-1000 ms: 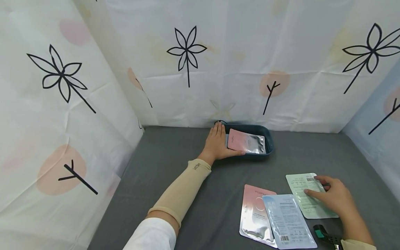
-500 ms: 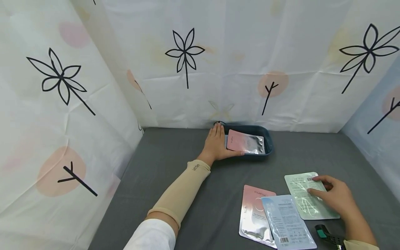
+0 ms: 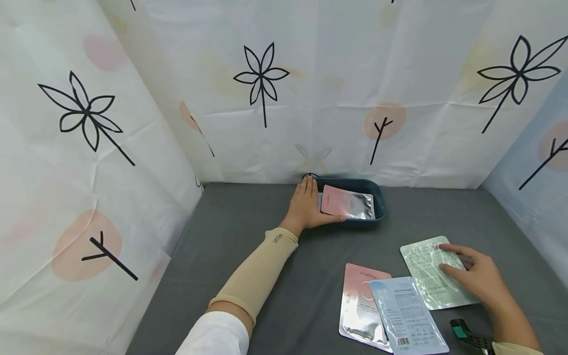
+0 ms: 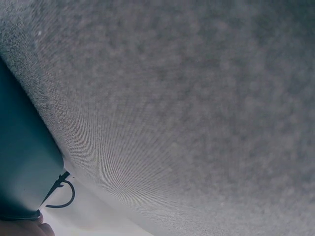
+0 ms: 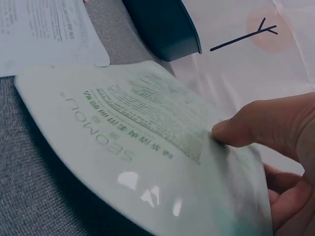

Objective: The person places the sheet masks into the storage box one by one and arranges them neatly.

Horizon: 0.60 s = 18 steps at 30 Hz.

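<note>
At the right of the head view, the right hand (image 3: 481,278) pinches the green packet (image 3: 437,276) along its right side. In the right wrist view the thumb lies on top of the green packet (image 5: 147,132), whose near edge is lifted off the cloth. The left hand (image 3: 306,207) rests on the left end of the dark blue tray (image 3: 380,204), fingers straight and thumb along the front rim. Inside the tray lies a pink and silver packet (image 3: 348,202). A blue packet (image 3: 408,313) partly overlaps another pink packet (image 3: 361,305) at the front.
Grey cloth (image 3: 248,212) covers the table. A patterned white curtain (image 3: 328,138) stands right behind the tray, with more curtain on both sides. A black strap with a green patch (image 3: 461,331) is near the right wrist.
The green packet has risen slightly and tilted in the right hand, its far edge shifting a little left and away. The left hand has stayed on the tray.
</note>
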Motion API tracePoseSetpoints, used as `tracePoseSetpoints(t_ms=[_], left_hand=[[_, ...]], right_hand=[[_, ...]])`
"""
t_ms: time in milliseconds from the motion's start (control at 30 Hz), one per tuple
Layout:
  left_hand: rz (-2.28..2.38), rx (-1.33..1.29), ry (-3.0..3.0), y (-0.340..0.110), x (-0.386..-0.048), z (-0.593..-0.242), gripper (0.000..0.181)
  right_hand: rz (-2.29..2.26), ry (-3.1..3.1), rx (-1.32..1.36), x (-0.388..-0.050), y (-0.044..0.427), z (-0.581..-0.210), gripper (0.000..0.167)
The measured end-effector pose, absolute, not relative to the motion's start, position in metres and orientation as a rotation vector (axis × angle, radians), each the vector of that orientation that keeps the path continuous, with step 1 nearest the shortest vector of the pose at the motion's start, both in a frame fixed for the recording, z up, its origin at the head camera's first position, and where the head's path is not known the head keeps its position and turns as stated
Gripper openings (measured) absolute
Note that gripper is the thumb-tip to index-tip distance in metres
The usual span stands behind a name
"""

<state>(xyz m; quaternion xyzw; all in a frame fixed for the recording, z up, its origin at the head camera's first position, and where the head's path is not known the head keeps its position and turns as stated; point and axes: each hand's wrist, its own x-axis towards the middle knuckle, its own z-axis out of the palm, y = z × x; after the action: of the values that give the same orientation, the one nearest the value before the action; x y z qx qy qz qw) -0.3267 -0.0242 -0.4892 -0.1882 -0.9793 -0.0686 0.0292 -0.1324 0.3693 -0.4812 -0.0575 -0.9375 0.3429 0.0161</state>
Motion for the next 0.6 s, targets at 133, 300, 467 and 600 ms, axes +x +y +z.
tracePoseSetpoints(t_ms=[133, 300, 467, 600], left_hand=[[-0.213, -0.582, -3.029, -0.024, -0.327, -0.490, 0.144], [-0.207, -0.587, -3.021, -0.025, -0.326, -0.489, 0.144], [-0.213, -0.579, -3.024, -0.024, -0.327, -0.490, 0.145], [-0.216, -0.574, -3.027, -0.024, -0.329, -0.492, 0.145]], right_hand=[[1.081, -2.834, -0.093, -0.128, 0.368, -0.482, 0.051], [1.149, -2.756, -0.052, -0.127, 0.365, -0.480, 0.049], [1.176, -2.717, -0.083, -0.129, 0.359, -0.474, 0.049], [1.145, -2.722, -0.130, -0.135, 0.355, -0.469, 0.050]])
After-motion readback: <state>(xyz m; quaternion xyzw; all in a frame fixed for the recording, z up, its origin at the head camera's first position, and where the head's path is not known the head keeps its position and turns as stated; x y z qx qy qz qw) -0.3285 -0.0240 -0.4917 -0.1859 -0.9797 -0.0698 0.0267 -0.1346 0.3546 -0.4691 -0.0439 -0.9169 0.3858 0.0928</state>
